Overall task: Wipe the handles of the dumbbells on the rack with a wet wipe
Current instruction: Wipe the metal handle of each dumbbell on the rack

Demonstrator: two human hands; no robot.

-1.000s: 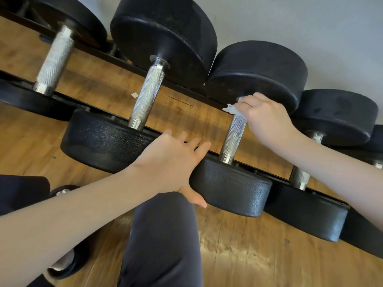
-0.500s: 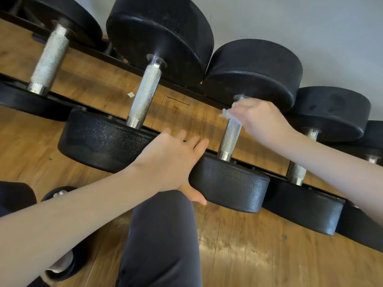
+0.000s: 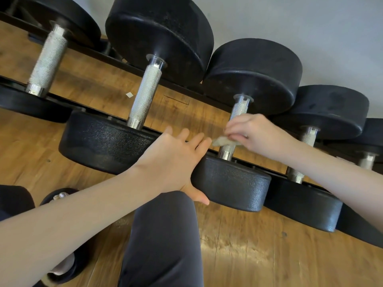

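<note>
Four dumbbells: sat side by side on the black metal rack [image 3: 182, 90], each a round black head with a pebbled rubber skin at either end of a steel bar.
Handles: silvery, cylindrical, cross-hatched with knurling, with smooth polished collars at the ends.
Third dumbbell [image 3: 232, 181]: the one being worked on; its handle [image 3: 238, 109] showed bare knurling above the right hand and a short stretch below it.
Wet wipe [image 3: 220, 140]: a crumpled, off-white wad, wrapped against the lower part of that handle, one loose end poking out to the left.
Right hand [image 3: 255, 133]: came in from the right, fingers curled round the handle and clamping the wipe to it.
Left hand [image 3: 176, 160]: reached up from lower left, fingers straight and lying over the top of the near head, thumb tucked under its lower edge, bracing it.
Floor [image 3: 269, 255]: glossy wood planks, warm brown.
Wall [image 3: 310, 21]: plain pale grey behind the rack.
</note>
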